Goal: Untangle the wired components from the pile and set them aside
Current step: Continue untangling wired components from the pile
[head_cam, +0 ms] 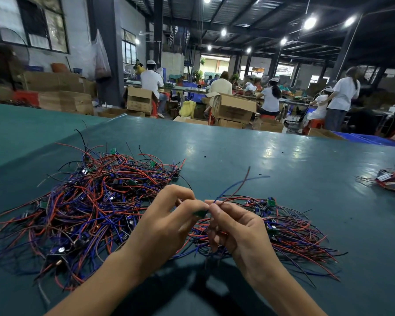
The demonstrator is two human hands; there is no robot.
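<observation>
**Green board in both hands, most of the tangle left to sort**

Green board (200, 213) first: it sits pinched in the fingertips of the left hand (167, 222), a little below the middle of the frame, held up off the table. The right hand (235, 226) meets it from the other side, thumb and forefinger closed on the wires (240, 185) just where they leave the board. One red and one blue strand rise from that pinch toward the upper right, free of everything else. The other fingers of both hands curl loosely underneath. From where I stand this piece looks nearly clear of the mass, though I cannot see whether any strand below the hands is caught.

Outward from the hands, the scene splits in two. To the left lies the pile (96, 206), a wide, thick knot of red, blue and black wire with little boards and dark parts buried in it, filling the lower left. To the right, partly under the right wrist, lies a thinner heap (290, 233) whose strands fan out more or less the same way. I take that for the pieces already freed and laid aside. If so, a fair share is done, yet the larger part is left, since the left mass is plainly bigger and denser.

The teal table (237, 151) runs on beyond, with a separate cluster of parts (392, 181) at the far right edge. Cardboard boxes (233, 110) and seated workers (151, 85) fill the hall behind.
</observation>
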